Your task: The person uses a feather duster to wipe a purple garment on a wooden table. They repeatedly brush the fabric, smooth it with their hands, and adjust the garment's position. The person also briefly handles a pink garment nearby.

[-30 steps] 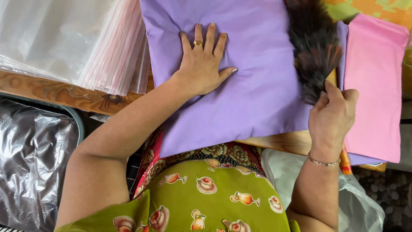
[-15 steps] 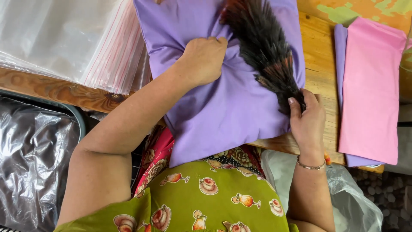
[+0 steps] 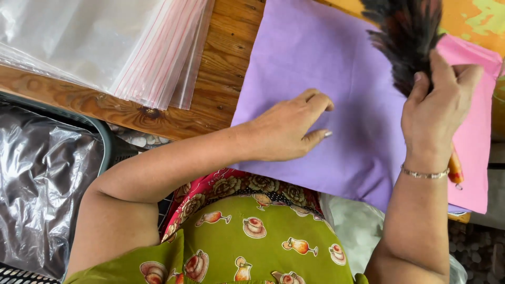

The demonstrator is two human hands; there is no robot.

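A flat lilac cloth (image 3: 336, 68) lies on the wooden table (image 3: 221, 84), its near edge hanging over the front. My left hand (image 3: 286, 129) rests on the cloth's near left part, fingers curled and pressing on the fabric. My right hand (image 3: 439, 105) is raised over the cloth's right side and grips a dark feather duster (image 3: 407, 37) by its handle, feathers pointing away from me. An orange handle end (image 3: 455, 168) shows below my wrist.
A pink folded cloth (image 3: 476, 142) lies under the lilac one at the right. A stack of clear zip bags (image 3: 105, 42) sits at the table's far left. A dark basket (image 3: 108, 142) lined with shiny plastic (image 3: 37, 189) stands below left.
The lilac cloth, bunched under my left fist half a second ago, now lies flat. My left hand has uncurled onto it. My right hand lifted the duster up and to the right.
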